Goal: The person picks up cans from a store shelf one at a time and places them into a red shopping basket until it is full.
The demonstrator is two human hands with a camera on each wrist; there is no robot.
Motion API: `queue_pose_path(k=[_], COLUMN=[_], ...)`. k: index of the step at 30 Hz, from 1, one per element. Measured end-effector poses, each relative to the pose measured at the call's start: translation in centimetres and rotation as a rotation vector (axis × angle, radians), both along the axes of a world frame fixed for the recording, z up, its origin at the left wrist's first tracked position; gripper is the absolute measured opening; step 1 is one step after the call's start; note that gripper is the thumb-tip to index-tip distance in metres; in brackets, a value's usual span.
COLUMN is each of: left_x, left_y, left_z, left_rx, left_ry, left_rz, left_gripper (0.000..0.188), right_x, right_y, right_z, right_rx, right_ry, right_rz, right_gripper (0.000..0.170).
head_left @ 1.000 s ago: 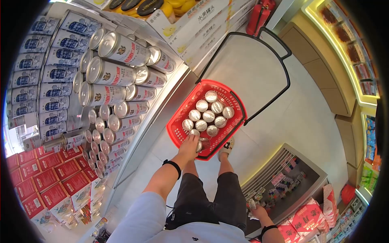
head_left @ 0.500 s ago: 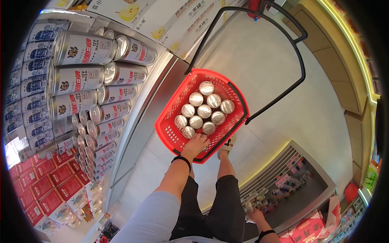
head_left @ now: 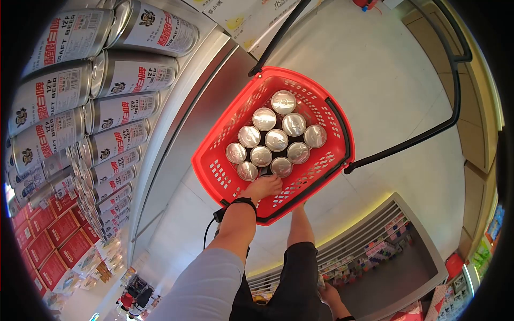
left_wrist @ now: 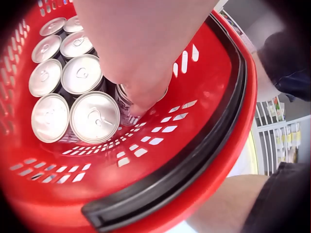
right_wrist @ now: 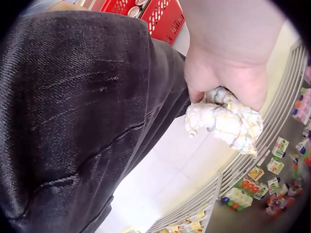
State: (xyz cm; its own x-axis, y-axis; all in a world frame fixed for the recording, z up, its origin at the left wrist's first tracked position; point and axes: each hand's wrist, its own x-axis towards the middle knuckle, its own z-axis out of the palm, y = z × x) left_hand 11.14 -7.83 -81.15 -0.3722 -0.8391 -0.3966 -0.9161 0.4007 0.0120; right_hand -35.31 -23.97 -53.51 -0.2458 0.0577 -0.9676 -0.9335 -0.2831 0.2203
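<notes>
Closest, a loose pale grey-white sleeve (head_left: 198, 283) covers the left upper arm, above faded black denim shorts (right_wrist: 82, 97). Low beside the thigh, the right hand (right_wrist: 228, 77) has its fingers curled round a crumpled white cloth with a light checked pattern (right_wrist: 228, 126). The left hand (head_left: 262, 187), with a black band (head_left: 243, 201) at its wrist, reaches down into a red perforated plastic basket (left_wrist: 214, 68). Its fingers grip a dark-labelled metal can (left_wrist: 127, 111) from above at the basket's near end; some of the fingers are hidden from view. Just past this can, eleven silver-topped cans (head_left: 276, 140) stand upright, packed close together, their ring-pull lids facing up. The basket's black handle (head_left: 399, 147) leans outward, away from the person.

Beyond the basket to the left, large silver cans with white craft beer labels (head_left: 120, 111) fill a display, with red printed boxes (head_left: 53, 246) past them. On the right is a grey display case with a slatted edge (head_left: 417, 235), small colourful packets inside. Farther out, pale tiled floor (head_left: 385, 91) runs to white fruit-printed cartons (head_left: 257, 24) and tan panelled cabinets (head_left: 466, 96).
</notes>
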Motion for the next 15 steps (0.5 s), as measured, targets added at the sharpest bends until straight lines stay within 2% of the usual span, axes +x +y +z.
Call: queue_pose_path(k=[4, 7, 8, 10, 11, 12, 14, 15], left_x=[-0.2, -2.0, -3.8, -2.1, -1.1, -0.1, 5.0, 7.5], left_y=[1.1, 0.5, 0.5, -1.9, -3.2, -4.5, -6.1, -6.2], left_z=[-1.3, -0.9, -1.8, 5.3, 9.0, 12.8, 23.6, 28.3], left_rx=[-0.030, 0.146, 0.172, 0.142, 0.107, 0.248, 0.340, 0.275], left_ry=[-0.084, -0.110, -0.030, 0.163, 0.272, 0.445, 0.680, 0.748], left_rz=[-0.075, 0.068, 0.267, 0.570, 0.712, 0.927, 1.072, 1.083], left_gripper=[0.040, 0.039, 0.037, 0.034, 0.033, 0.036, 0.037, 0.038], right_x=[0.8, 3.0, 4.0, 4.2, 2.1, 1.5, 6.4, 8.3], right_y=[1.1, 0.6, 0.5, 0.2, 0.5, 0.5, -0.8, -1.7], right_z=[-0.4, 0.8, 1.0, 0.9, 0.0, -0.9, 2.5, 4.1], right_rx=[-0.071, -0.132, -0.133, -0.122, -0.106, -0.104, -0.036, -0.012], right_ry=[-0.016, -0.011, -0.029, -0.133, -0.152, -0.167, -0.215, -0.232], right_rz=[0.004, 0.002, 0.006, 0.052, 0.088, 0.127, 0.180, 0.207], right_gripper=[0.057, 0.056, 0.055, 0.054, 0.053, 0.052, 0.077, 0.089])
